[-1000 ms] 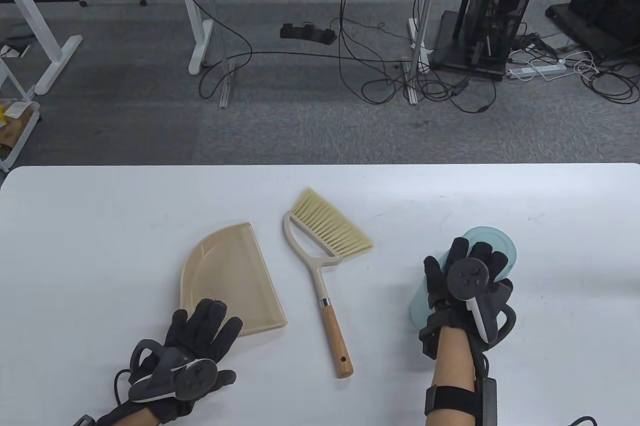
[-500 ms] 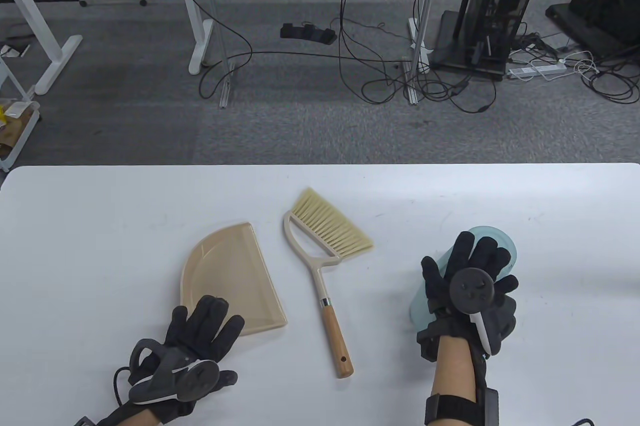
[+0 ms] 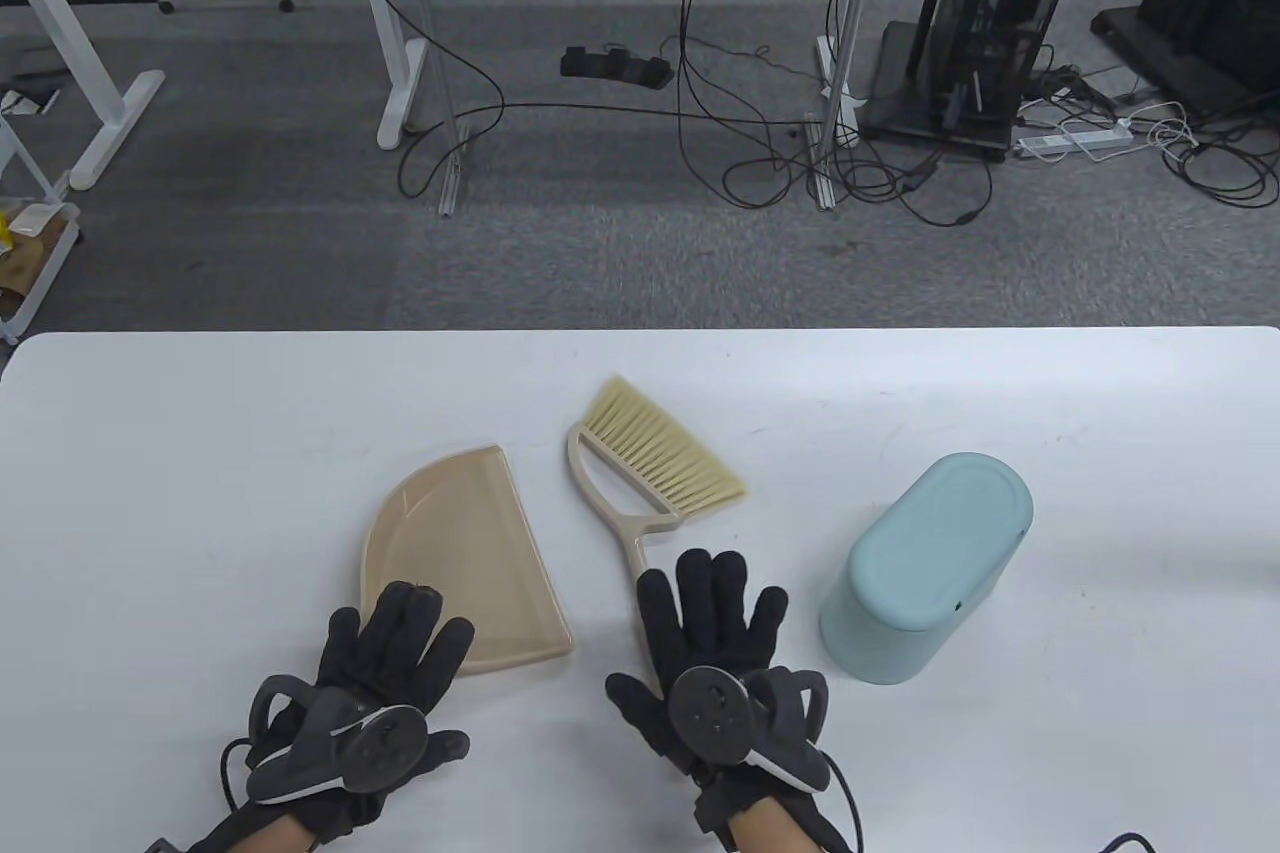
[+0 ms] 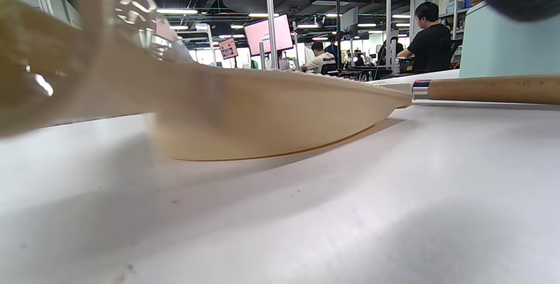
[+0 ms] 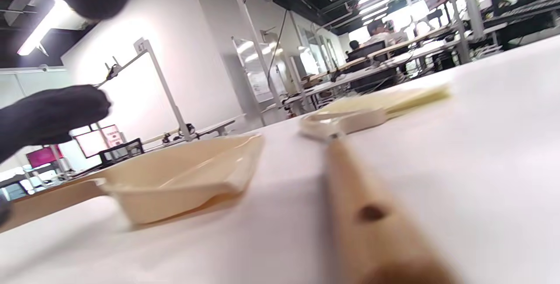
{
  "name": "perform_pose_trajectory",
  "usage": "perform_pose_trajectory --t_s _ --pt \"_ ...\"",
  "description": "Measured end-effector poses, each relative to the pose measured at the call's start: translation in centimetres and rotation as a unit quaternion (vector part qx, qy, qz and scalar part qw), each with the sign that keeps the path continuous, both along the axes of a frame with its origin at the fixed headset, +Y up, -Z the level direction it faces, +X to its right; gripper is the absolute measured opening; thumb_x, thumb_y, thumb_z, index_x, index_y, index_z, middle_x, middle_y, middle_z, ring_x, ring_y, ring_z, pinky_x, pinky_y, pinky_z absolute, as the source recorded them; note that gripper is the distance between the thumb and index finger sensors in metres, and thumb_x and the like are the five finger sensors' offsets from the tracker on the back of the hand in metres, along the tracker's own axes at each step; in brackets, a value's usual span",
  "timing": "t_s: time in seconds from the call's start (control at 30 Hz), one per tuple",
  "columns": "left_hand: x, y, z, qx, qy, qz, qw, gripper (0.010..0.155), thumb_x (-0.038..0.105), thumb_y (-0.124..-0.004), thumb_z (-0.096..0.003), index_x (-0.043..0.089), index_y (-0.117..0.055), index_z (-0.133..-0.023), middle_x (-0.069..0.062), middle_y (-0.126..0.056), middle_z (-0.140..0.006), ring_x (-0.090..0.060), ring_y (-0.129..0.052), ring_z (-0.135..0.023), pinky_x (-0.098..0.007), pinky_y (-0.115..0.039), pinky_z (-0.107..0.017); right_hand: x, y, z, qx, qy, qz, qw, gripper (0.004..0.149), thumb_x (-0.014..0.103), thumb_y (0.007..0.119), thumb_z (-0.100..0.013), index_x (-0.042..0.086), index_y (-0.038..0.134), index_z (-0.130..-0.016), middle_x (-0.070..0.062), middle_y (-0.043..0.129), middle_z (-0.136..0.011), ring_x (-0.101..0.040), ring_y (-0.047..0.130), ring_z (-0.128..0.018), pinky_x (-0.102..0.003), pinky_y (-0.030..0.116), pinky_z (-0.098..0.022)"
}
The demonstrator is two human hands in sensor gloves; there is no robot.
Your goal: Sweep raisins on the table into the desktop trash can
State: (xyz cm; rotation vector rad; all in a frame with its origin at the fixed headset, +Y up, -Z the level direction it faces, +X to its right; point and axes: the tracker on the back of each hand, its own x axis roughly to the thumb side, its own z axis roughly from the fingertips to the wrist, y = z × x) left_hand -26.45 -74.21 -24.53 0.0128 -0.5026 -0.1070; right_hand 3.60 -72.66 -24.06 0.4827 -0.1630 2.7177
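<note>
Lower middle of the table view, the right hand point(image 3: 715, 683) hovers flat over the brush point(image 3: 640, 473) handle, fingers spread wide, gripping nothing. At lower left, the left hand point(image 3: 375, 683) is spread too, fingertips over the near edge of the beige dustpan point(image 3: 450, 543). Right of center, the pale blue trash can point(image 3: 925, 568) stands alone, lid on. Can't spot any raisins.

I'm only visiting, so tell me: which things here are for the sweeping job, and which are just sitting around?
For the job:
- brush, its wooden handle under the right hand
- dustpan, left hand at its near edge
- trash can, lid shut
- no raisins are visible

Just around:
- desk frames
- floor cables
- computer tower
</note>
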Motion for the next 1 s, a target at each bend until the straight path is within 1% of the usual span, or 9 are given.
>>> perform_pose_trajectory --t_s 0.07,0.13,0.2,0.23,0.3,0.4,0.47,0.7,1.0 --pt "-0.1 0.0 0.0 -0.001 0.001 0.003 1.000 0.094 0.072 -0.064 -0.0463 0.030 -0.013 -0.112 -0.009 0.000 -0.119 -0.039 -0.007 -0.116 -0.073 -0.029 -0.074 -1.1 -0.6 0.3 -0.014 0.022 0.004 1.000 0.087 0.068 0.060 -0.052 0.030 0.010 -0.112 -0.008 -0.004 -0.115 -0.036 -0.011 -0.102 -0.066 -0.002 -0.063" --pt "-0.2 -0.2 -0.1 -0.008 0.001 0.004 1.000 0.094 0.072 -0.064 -0.0463 0.030 -0.013 -0.112 -0.010 0.000 -0.119 -0.039 -0.007 -0.116 -0.073 -0.029 -0.074 -1.7 -1.4 0.4 -0.014 0.028 0.025 0.999 0.087 0.067 0.061 -0.052 0.030 0.010 -0.112 -0.006 -0.005 -0.115 -0.034 -0.013 -0.102 -0.065 -0.004 -0.063" --pt "-0.2 -0.4 -0.1 -0.012 0.005 -0.002 1.000 0.093 0.072 -0.064 -0.0465 0.030 -0.013 -0.112 -0.009 0.000 -0.118 -0.039 -0.007 -0.116 -0.073 -0.029 -0.074 -2.0 -2.4 0.4 -0.042 0.039 0.063 0.996 0.087 0.066 0.062 -0.052 0.030 0.009 -0.111 -0.005 -0.006 -0.114 -0.033 -0.014 -0.101 -0.064 -0.005 -0.063" --pt "-0.2 -0.5 -0.1 -0.011 0.005 -0.003 1.000 0.093 0.072 -0.064 -0.0465 0.030 -0.013 -0.112 -0.010 0.000 -0.118 -0.039 -0.007 -0.116 -0.073 -0.029 -0.074 -2.1 -2.9 0.4 -0.062 0.048 0.086 0.993 0.087 0.067 0.060 -0.053 0.030 0.006 -0.111 -0.004 -0.009 -0.113 -0.033 -0.016 -0.100 -0.064 -0.006 -0.062" --pt "-0.3 -0.5 -0.2 -0.012 0.007 0.000 1.000 0.093 0.072 -0.064 -0.0465 0.029 -0.013 -0.112 -0.009 0.000 -0.118 -0.039 -0.007 -0.115 -0.073 -0.028 -0.074 -2.1 -3.5 0.4 -0.074 0.056 0.099 0.991 0.087 0.067 0.060 -0.054 0.031 0.005 -0.111 -0.004 -0.010 -0.113 -0.032 -0.017 -0.100 -0.064 -0.007 -0.061" --pt "-0.5 -0.4 -0.3 -0.012 0.010 0.003 1.000 0.093 0.072 -0.064 -0.0464 0.029 -0.013 -0.112 -0.009 0.000 -0.118 -0.039 -0.006 -0.115 -0.073 -0.028 -0.074 -1.6 -3.4 0.1 -0.084 0.050 0.076 0.992 0.086 0.066 0.060 -0.054 0.031 0.005 -0.110 -0.004 -0.010 -0.113 -0.032 -0.018 -0.100 -0.064 -0.008 -0.061" --pt "-0.7 -0.3 -0.4 -0.008 0.016 0.006 1.000 0.093 0.072 -0.064 -0.0464 0.029 -0.013 -0.112 -0.009 0.000 -0.118 -0.039 -0.006 -0.115 -0.073 -0.028 -0.074 -1.4 -3.4 0.2 -0.081 0.050 0.056 0.994 0.086 0.065 0.061 -0.054 0.031 0.006 -0.110 -0.003 -0.009 -0.113 -0.032 -0.017 -0.100 -0.063 -0.008 -0.061" --pt "-0.8 -0.7 -0.4 -0.020 0.019 0.004 1.000 0.093 0.071 -0.064 -0.0463 0.029 -0.014 -0.112 -0.009 0.000 -0.118 -0.039 -0.007 -0.115 -0.073 -0.028 -0.074 -1.3 -3.1 0.3 -0.069 0.049 0.054 0.995 0.086 0.066 0.060 -0.054 0.031 0.005 -0.110 -0.004 -0.009 -0.113 -0.032 -0.017 -0.100 -0.063 -0.008 -0.061" --pt "-1.0 -0.7 -0.4 -0.026 0.023 0.005 0.999 0.093 0.071 -0.064 -0.0464 0.029 -0.014 -0.112 -0.009 0.000 -0.118 -0.039 -0.006 -0.115 -0.073 -0.028 -0.074 -1.1 -3.0 0.4 -0.068 0.042 0.057 0.995 0.086 0.066 0.060 -0.054 0.031 0.005 -0.110 -0.004 -0.009 -0.113 -0.033 -0.017 -0.100 -0.063 -0.008 -0.060"
